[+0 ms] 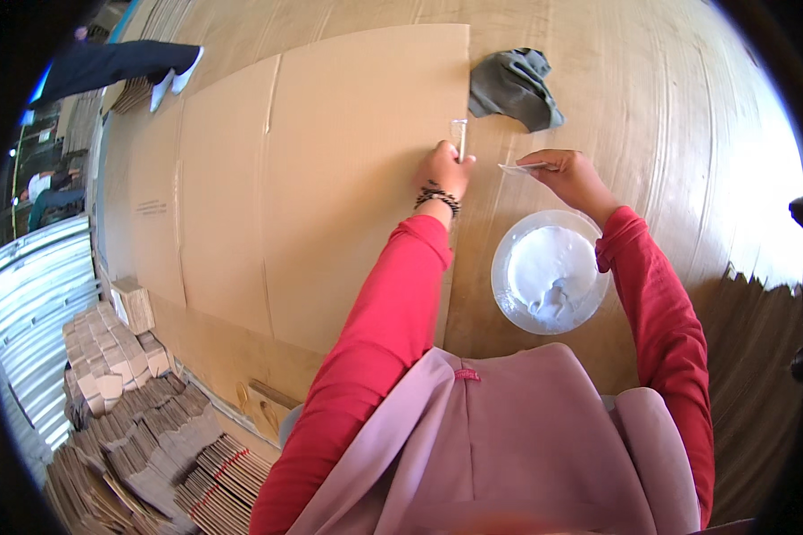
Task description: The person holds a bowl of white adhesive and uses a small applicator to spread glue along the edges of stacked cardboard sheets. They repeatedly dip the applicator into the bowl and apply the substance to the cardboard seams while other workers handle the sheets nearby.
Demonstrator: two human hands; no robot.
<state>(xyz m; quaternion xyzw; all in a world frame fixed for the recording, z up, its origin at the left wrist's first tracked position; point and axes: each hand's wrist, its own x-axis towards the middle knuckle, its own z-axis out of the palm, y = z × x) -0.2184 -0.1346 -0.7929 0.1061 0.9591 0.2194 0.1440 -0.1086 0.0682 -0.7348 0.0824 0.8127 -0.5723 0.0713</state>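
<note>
Workshop floor, wide brown cardboard worktop of layered corrugated sheets, fibrous matte surface. On it a large flattened cardboard sheet, tan, smooth, with vertical fold creases and a small dark printed block near its left side; its right edge runs down the worktop's middle. Corrugated metal wall at left, silver, ribbed. Piles of folded small cartons at lower left, brown, stacked in ragged rows. Round clear plastic bowl near the worktop's near edge, right of the sheet's edge, holding white paste. Crumpled grey-green cloth at the far side, just beside the sheet's far right corner. Left hand is closed around a thin clear stick-like tool, pressing at the sheet's right edge; beaded bracelet on the wrist. Right hand pinches a small flat pale strip, just above the bowl.
</note>
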